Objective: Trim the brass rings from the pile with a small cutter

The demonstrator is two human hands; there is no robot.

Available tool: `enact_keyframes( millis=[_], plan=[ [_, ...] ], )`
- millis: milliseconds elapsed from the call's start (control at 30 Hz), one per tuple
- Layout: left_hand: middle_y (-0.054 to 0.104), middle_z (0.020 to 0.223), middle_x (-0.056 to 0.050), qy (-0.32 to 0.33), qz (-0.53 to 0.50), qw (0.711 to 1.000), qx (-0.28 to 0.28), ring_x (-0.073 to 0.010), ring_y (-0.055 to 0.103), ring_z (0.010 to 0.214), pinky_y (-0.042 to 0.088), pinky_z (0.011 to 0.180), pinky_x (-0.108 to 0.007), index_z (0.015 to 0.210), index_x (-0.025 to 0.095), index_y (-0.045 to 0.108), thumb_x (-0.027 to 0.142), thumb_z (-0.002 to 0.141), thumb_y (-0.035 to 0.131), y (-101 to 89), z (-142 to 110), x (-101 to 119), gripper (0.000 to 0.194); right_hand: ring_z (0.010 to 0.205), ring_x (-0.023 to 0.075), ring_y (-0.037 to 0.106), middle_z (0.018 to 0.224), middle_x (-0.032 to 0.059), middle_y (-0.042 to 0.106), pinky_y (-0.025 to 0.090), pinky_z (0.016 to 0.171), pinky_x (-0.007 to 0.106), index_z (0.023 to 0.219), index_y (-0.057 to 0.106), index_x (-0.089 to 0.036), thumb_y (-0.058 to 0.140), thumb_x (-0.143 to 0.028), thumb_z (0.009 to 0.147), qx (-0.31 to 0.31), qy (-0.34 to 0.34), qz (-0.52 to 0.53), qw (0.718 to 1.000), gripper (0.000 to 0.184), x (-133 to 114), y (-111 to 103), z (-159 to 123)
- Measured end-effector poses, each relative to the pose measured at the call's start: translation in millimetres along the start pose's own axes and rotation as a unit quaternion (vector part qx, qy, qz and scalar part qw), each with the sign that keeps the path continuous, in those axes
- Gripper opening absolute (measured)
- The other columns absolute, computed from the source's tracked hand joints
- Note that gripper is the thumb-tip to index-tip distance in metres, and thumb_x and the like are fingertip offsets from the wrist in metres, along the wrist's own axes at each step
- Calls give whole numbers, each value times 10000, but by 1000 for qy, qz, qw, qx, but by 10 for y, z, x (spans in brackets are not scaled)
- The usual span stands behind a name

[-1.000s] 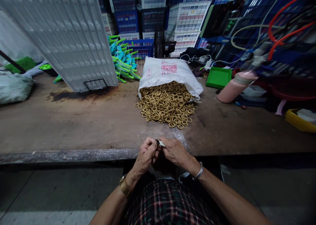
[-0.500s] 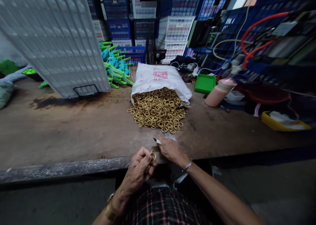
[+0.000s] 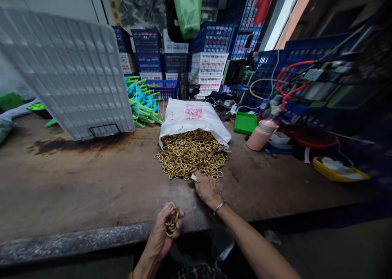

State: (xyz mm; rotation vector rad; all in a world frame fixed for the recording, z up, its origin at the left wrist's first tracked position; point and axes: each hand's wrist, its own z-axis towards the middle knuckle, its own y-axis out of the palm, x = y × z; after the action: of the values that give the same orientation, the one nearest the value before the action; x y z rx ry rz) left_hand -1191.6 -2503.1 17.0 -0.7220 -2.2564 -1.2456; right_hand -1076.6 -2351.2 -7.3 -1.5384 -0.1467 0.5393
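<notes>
White tool (image 3: 194,177) slants forward and left, pinched by the right hand (image 3: 206,188); the left hand (image 3: 160,231) clasps gold rings (image 3: 172,222).

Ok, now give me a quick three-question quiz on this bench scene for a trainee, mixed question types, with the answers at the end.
1. True or false: the left hand holds several gold-coloured rings.
2. Fill in the blank: the heap of rings spills out of a ____ ____.
3. Which hand is at the near edge of that heap, and which is back by the edge of the table?

Key
1. True.
2. White bag.
3. The right hand is at the heap; the left is by the table edge.
</notes>
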Motion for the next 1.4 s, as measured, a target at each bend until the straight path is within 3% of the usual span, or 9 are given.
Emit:
enact_keyframes(
  millis=[133,267,400,533,700,867,1033,1233,1400],
  plan=[
    [552,698,2,-28,-35,999,-1,-73,479,495,241,360,-134,903,184,522,349,629,716,-4,57,21,374,698,152,588,801,40,644,218,539,274,884,543,-196,405,-190,850,14,-12,22,1000,142,42,-2,3],
    [519,682,-3,-58,-81,995,-8,-65,468,503,264,358,-132,776,142,541,383,633,719,11,129,34,331,650,138,559,745,29,634,218,539,261,866,565,-205,400,-202,840,22,3,52,998,167,94,-36,-6],
    [515,689,-1,-73,-114,991,-6,-63,472,519,291,359,-121,741,142,520,304,644,725,20,205,35,278,620,125,512,694,10,596,259,560,236,851,578,-197,400,-171,795,66,-17,135,988,189,146,-83,3],
    [526,700,-4,-64,-103,993,-3,-66,490,525,304,360,-119,746,145,501,250,677,694,43,269,26,230,554,113,460,595,-19,507,308,546,215,779,549,-184,366,-274,825,65,-17,308,949,209,122,-135,-6],
    [532,688,-1,-31,-43,999,-5,-65,505,510,305,356,-121,786,137,513,275,688,678,137,305,46,236,543,111,478,560,-42,491,369,552,212,777,523,-184,409,-318,789,-5,-6,472,881,176,3,-212,-161],
    [553,670,-1,-5,12,1000,0,-76,520,507,348,379,-136,941,152,535,373,707,648,206,308,56,342,561,110,495,573,-34,509,382,567,218,754,531,-177,426,-324,797,-52,-40,489,870,185,-48,-260,-351],
    [553,671,5,0,61,998,-17,-57,493,484,288,360,-112,898,149,515,406,674,676,271,297,13,377,571,104,482,597,-31,518,376,563,212,736,535,-176,442,-329,801,-71,-57,490,867,190,-54,-184,-412],
    [582,681,-9,39,120,992,-13,-31,417,451,223,352,-103,860,151,482,417,689,656,323,314,-26,361,536,96,457,556,-41,506,363,548,210,670,526,-174,458,-348,757,-90,0,532,842,206,-92,-219,-413],
    [499,546,46,110,256,959,45,-47,398,420,261,352,-135,799,163,514,469,709,611,326,315,-79,333,488,85,407,503,-48,461,326,511,208,551,472,-179,431,-386,753,-90,27,510,855,292,-110,-250,-411]
  ],
)
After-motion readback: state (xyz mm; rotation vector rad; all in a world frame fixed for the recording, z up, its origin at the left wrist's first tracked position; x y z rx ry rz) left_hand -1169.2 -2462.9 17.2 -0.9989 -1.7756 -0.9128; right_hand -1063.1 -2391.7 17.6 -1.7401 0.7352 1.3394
